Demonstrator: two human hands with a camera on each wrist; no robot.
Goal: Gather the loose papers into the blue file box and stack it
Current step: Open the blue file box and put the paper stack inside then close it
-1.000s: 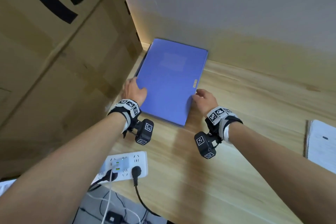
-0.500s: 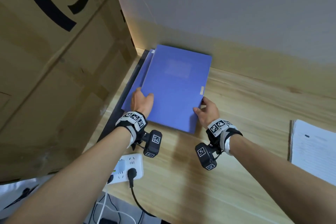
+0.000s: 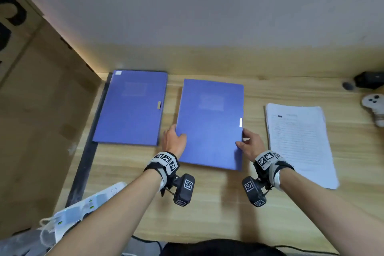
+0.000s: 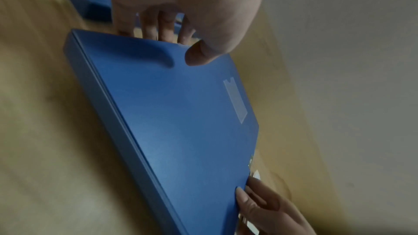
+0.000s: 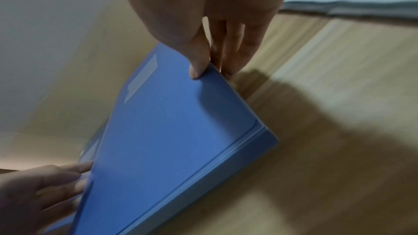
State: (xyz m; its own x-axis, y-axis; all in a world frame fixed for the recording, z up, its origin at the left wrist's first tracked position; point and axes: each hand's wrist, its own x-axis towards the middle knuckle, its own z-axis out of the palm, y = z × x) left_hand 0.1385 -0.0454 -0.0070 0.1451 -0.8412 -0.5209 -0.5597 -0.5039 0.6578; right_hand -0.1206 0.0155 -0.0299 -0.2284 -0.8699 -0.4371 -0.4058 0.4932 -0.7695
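Note:
A closed blue file box (image 3: 209, 122) is held just above the middle of the wooden desk, tilted. My left hand (image 3: 173, 141) pinches its left edge, thumb on the lid (image 4: 199, 54) and fingers underneath. My right hand (image 3: 248, 143) pinches its right edge near the clasp, thumb on top (image 5: 199, 67). A second blue file box (image 3: 131, 108) lies flat at the left, closed, by the cardboard wall. The stack of loose printed papers (image 3: 299, 141) lies to the right of my right hand.
A big cardboard box (image 3: 41, 120) walls off the left side. A white power strip (image 3: 83, 208) with cables sits at the front left edge. A dark device (image 3: 367, 79) and a white controller (image 3: 374, 106) lie at the far right. The wall runs along the back.
Both hands lifted the upper blue box off the stack by the cardboard and carried it right toward the desk's middle. The lower box stayed in place. The head view swung right.

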